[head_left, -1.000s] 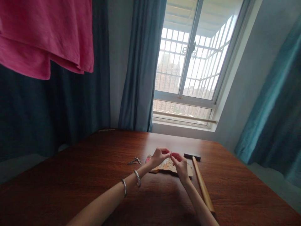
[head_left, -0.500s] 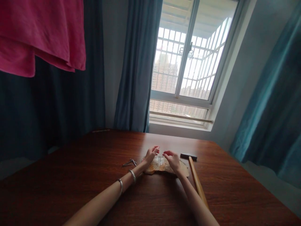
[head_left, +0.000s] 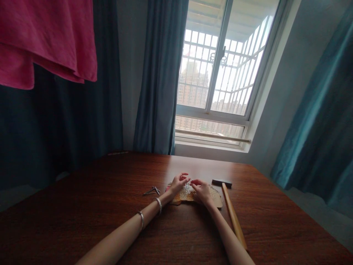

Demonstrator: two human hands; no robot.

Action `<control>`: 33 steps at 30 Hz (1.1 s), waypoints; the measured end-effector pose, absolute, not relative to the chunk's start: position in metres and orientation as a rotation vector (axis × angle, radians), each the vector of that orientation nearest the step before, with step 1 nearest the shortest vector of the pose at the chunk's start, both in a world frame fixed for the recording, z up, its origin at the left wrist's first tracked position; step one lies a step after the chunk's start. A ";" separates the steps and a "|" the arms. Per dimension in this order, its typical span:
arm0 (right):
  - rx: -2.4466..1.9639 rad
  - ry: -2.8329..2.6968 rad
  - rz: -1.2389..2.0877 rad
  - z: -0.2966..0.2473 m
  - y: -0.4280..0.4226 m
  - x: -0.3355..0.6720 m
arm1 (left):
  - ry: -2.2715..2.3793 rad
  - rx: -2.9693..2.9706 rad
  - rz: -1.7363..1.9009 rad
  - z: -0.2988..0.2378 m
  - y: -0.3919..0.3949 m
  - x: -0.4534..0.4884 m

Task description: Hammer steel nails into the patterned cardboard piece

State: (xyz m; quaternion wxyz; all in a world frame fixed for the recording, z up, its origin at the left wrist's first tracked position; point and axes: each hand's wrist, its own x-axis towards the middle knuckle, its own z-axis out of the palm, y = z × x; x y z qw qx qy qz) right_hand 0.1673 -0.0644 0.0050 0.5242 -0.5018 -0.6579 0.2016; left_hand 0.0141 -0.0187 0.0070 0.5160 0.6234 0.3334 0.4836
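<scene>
A flat tan board [head_left: 215, 200] dotted with small holes lies on the wooden table [head_left: 116, 206]. Both my hands rest over it, close together. My left hand [head_left: 178, 183] has its fingertips pinched at a thin pin standing in the board. My right hand [head_left: 201, 190] is curled with fingertips pressed down near the same spot; what it holds is too small to make out. Two bangles sit on my left forearm.
Several metal pins [head_left: 152, 190] lie left of the board. A long wooden stick [head_left: 234, 217] lies to its right, with a small dark block [head_left: 221, 182] at its far end. Blue curtains frame the window [head_left: 217, 73]; pink cloth [head_left: 46, 36] hangs top left.
My hands have dropped from a raised pinch above the board down onto it. After parting slightly they have come close together again.
</scene>
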 end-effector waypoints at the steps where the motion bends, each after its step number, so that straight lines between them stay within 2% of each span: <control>1: -1.197 -1.582 0.481 0.005 -0.065 0.167 | 0.801 1.508 1.156 0.006 -0.018 0.014; 19: -1.426 -1.745 0.256 -0.001 -0.070 0.161 | 0.915 1.870 1.088 0.003 -0.021 0.014; 33: -1.413 -1.723 0.300 0.007 -0.079 0.158 | 1.003 1.968 1.063 0.004 -0.025 0.014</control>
